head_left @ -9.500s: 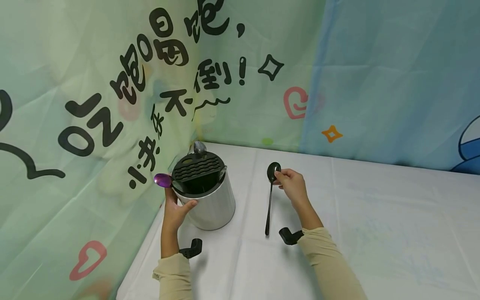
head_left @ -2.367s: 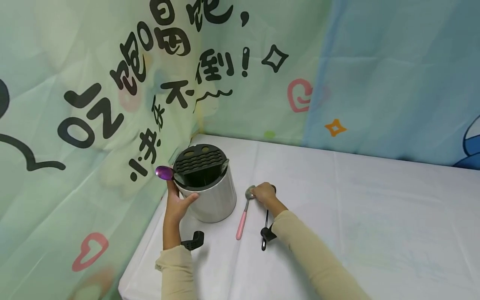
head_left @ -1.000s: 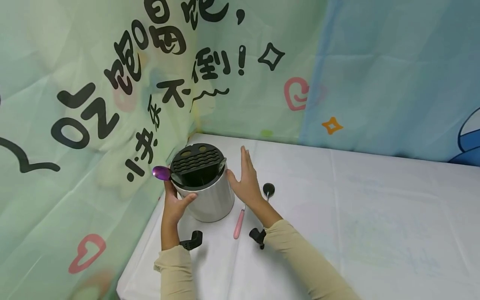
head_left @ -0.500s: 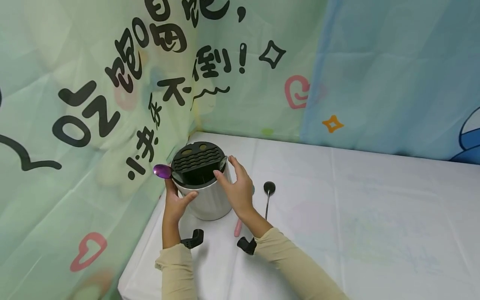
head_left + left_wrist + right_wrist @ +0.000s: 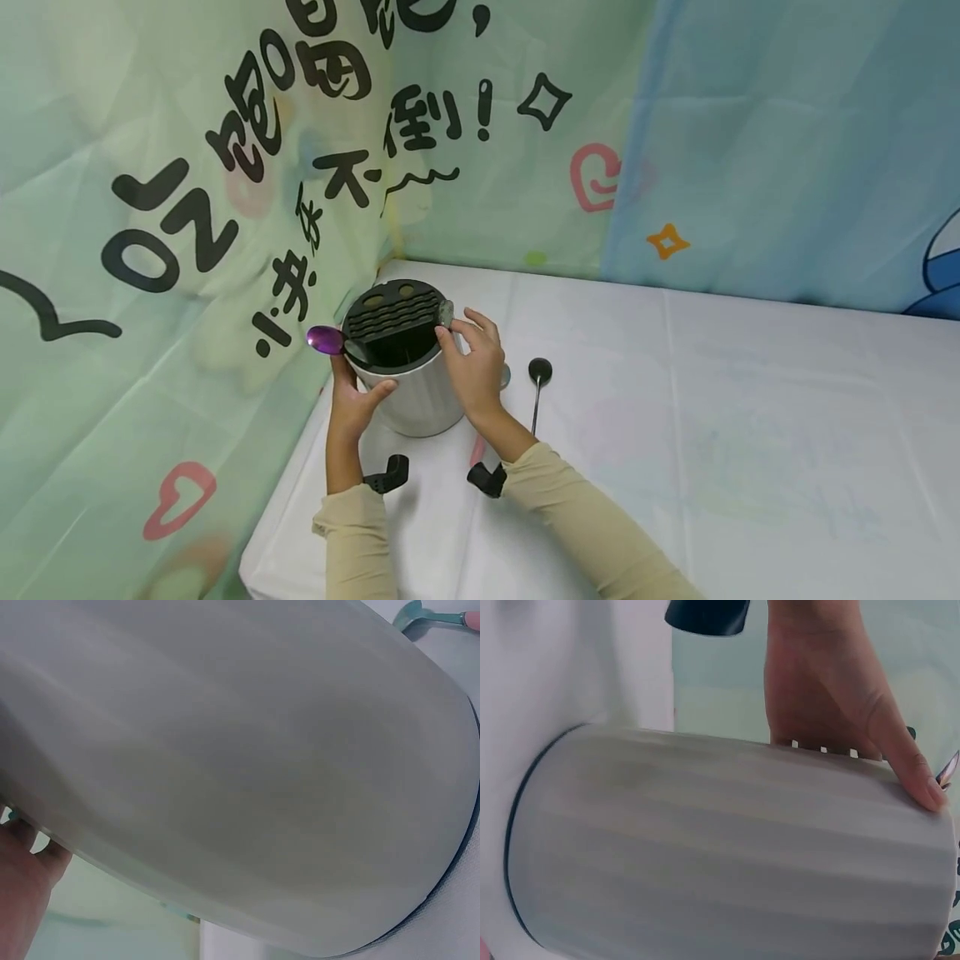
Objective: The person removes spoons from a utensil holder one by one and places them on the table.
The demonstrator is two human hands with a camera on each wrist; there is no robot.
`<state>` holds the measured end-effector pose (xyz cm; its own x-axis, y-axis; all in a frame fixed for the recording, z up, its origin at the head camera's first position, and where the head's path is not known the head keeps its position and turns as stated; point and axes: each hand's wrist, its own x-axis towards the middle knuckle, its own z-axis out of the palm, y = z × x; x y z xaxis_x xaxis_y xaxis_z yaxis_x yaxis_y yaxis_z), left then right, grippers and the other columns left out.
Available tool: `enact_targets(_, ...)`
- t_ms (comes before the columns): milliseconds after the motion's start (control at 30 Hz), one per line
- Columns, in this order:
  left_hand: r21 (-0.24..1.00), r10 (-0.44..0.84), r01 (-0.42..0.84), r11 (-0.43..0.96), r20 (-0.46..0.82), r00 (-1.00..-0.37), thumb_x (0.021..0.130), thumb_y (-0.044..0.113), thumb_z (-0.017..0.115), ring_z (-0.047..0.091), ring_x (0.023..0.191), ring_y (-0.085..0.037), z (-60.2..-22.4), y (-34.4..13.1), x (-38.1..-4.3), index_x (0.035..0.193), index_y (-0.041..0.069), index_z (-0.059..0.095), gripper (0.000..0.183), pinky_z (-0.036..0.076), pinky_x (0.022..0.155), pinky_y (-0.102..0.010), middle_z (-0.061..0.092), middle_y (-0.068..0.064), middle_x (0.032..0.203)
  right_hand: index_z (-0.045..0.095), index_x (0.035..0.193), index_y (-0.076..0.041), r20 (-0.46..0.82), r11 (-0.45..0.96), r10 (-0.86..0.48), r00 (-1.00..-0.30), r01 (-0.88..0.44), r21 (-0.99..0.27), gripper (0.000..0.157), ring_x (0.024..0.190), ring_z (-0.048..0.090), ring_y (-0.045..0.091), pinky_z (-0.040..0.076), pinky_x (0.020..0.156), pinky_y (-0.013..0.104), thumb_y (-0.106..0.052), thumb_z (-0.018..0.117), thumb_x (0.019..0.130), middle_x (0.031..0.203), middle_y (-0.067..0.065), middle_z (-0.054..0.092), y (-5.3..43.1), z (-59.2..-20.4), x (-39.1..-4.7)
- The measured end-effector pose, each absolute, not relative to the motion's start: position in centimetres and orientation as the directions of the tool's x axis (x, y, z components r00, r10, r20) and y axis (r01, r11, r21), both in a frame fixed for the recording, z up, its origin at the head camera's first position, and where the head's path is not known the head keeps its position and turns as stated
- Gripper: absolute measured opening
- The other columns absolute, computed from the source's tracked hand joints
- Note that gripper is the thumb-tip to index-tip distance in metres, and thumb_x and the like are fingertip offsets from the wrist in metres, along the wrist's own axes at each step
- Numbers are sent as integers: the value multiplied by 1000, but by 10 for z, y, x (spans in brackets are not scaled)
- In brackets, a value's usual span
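Note:
A white ribbed utensil holder (image 5: 420,408) with a black slotted lid (image 5: 393,312) stands on the table. My left hand (image 5: 354,421) grips its left side, thumb in front; the right wrist view shows this hand (image 5: 821,690) from the other side. A purple spoon (image 5: 325,339) sticks out over the left rim. At the right rim, my right hand (image 5: 480,367) pinches a silvery utensil just below its patterned end (image 5: 446,312); I cannot tell its exact kind. The holder's wall (image 5: 247,772) fills most of the left wrist view.
Right of the holder lie a dark spoon (image 5: 539,371) and a pink-handled spoon (image 5: 506,377), the latter partly behind my right wrist. Printed cloth walls (image 5: 510,233) border the white-covered table (image 5: 750,433) at the left and back.
The dark spoon my right hand held is down on the table. A silver spoon left the lid's back; a pink-handled one lies nearby. My right hand then moved to the right-rim utensil and pinched it.

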<state>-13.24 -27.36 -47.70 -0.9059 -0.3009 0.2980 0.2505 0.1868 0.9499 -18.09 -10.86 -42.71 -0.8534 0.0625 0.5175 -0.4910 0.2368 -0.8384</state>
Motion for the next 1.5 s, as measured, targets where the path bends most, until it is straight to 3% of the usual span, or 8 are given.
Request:
enact_targets(233,955,-320,239,175,285,-904,58,63,73,6,141,-28,-478,-272,-131,145,4,8,124,3,114,-49,11,-17,152,68,86,6,501,223,76,-862,-475,-851,14,92,59,28,47,78,40,-7,68,80,92,18,62,-105,-420,-179)
enact_targets(500,956,-307,242,164,283,-909,59,61,73,6,141,-27,-478,-270,-131,145,6,7,123,3,114,-48,10,-15,152,64,84,5,557,210,142,-818,-525,-825,13,81,54,25,44,69,34,-8,64,84,80,17,59,-89,-394,-185)
enact_targets(667,959,-315,233,163,275,-909,58,62,74,7,141,-27,-479,-270,-131,145,6,8,123,2,114,-48,12,-15,152,61,86,8,551,97,228,-803,-545,-833,14,73,51,10,41,67,21,-6,60,86,77,18,59,-70,-372,-189)
enact_targets(767,960,-314,224,167,268,-911,58,62,73,7,141,-27,-477,-269,-131,145,6,7,123,2,114,-48,12,-15,152,59,90,12,534,1,283,-796,-557,-831,17,72,50,1,40,67,16,-4,58,88,77,7,60,-53,-361,-192)
enact_targets(900,956,-308,252,148,286,-907,59,58,76,6,141,-31,-469,-266,-129,144,0,6,125,2,114,-48,10,-20,151,57,93,16,481,-70,346,-806,-533,-843,20,70,51,-1,41,64,14,-4,57,89,76,-11,57,-28,-354,-198)
enact_targets(1067,952,-310,279,123,304,-901,60,54,77,4,139,-35,-456,-260,-124,142,-7,3,126,2,114,-47,7,-25,150,58,93,14,358,-10,330,-873,-383,-924,23,64,46,-1,38,58,13,-8,56,90,68,-15,52,5,-367,-216)
enact_targets(1300,958,-316,248,143,281,-906,60,55,76,4,141,-27,-475,-270,-129,145,2,4,123,2,114,-46,8,-16,152,63,94,8,158,215,346,-925,-86,-973,22,60,38,1,31,55,17,-13,56,90,61,-17,44,41,-414,-236)
enact_targets(1500,955,-310,254,155,291,-905,60,58,75,3,142,-26,-478,-271,-130,145,4,4,123,1,114,-46,7,-15,153,63,101,6,-5,281,351,-937,110,-953,26,68,41,10,32,58,20,-16,52,92,68,-8,46,55,-443,-240)
